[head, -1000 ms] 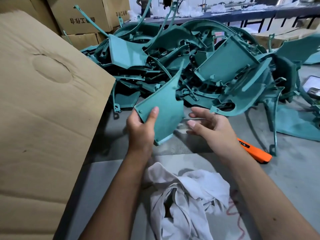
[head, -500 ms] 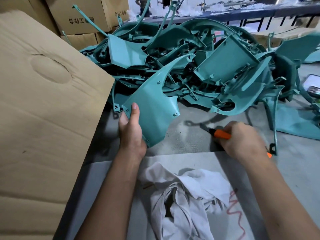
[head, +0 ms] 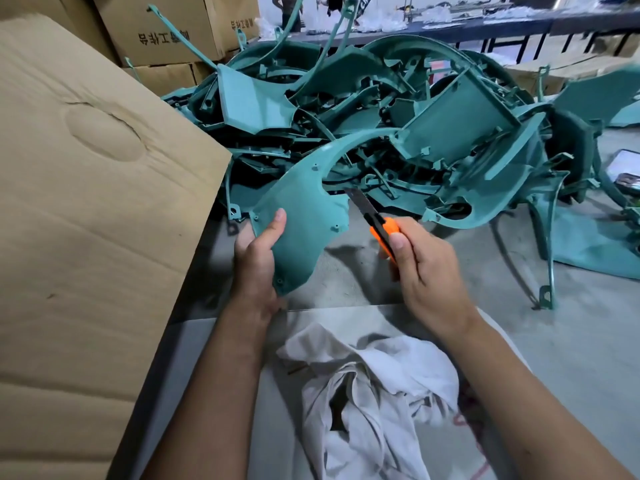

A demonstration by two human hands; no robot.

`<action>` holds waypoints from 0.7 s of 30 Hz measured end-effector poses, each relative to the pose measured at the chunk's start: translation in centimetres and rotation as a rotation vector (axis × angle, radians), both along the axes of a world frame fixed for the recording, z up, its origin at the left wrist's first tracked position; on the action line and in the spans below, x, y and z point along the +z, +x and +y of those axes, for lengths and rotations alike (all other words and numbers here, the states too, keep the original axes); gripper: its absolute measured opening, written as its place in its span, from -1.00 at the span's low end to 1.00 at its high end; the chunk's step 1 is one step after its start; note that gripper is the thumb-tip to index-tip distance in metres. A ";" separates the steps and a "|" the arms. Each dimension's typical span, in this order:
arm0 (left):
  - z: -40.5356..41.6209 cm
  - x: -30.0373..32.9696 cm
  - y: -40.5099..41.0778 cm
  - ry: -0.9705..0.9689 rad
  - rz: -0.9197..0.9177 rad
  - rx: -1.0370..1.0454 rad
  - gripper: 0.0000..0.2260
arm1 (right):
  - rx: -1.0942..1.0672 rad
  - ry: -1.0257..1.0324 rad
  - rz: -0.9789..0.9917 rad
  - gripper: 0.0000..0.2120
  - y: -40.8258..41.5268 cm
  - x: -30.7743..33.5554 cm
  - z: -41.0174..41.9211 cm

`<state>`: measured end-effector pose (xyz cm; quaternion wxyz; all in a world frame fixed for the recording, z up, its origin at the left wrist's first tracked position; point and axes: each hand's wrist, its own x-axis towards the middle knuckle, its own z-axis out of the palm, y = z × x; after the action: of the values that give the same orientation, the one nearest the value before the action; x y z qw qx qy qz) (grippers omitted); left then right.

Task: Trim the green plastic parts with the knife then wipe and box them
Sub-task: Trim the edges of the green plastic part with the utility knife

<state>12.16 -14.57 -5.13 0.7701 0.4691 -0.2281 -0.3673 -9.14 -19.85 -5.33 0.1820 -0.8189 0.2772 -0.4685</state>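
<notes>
At the centre of the frame we now have the knife up off the floor and its bared blade brought to the right-hand edge of the green panel. Our right hand is wrapped round the orange handle, thumb laid along its top. Our left hand grips the panel by its lower left edge, thumb pressed on the face, and holds it upright above the grey floor.

That, we judge, puts us at the start of the trimming step for this piece: tool and part have met, and wiping and boxing are not yet begun. Whether the blade tip actually touches the plastic or sits just beside it we cannot quite tell, since the edge is blurred there.

Half a second ago the right hand was low at the centre right, closing on the knife where it lay; a second ago it was empty and open beside the panel, with the knife lying apart at the lower right. The panel has also been turned, so that its long curved horn points to the upper right.

The white rag lies crumpled at the bottom centre, the cardboard box flap fills the left, and the heap of untrimmed green parts sits across the upper middle.
</notes>
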 end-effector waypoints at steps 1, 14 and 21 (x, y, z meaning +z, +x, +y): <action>0.1 -0.2 0.3 0.006 -0.014 -0.042 -0.64 | 0.014 0.008 -0.028 -0.72 0.4 0.1 0.4; 0.0 -0.7 -1.9 0.044 -0.025 -0.593 -0.75 | 0.044 0.004 -0.062 -0.52 0.8 0.5 0.8; 0.0 -0.7 -1.3 0.210 0.226 -0.863 -0.68 | -0.350 -0.161 0.097 -0.69 0.8 0.4 0.4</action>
<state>10.85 -14.53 -5.86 0.5152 0.3636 -0.2786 -0.7244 -8.36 -19.43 -4.94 0.0182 -0.7916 0.3856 -0.4738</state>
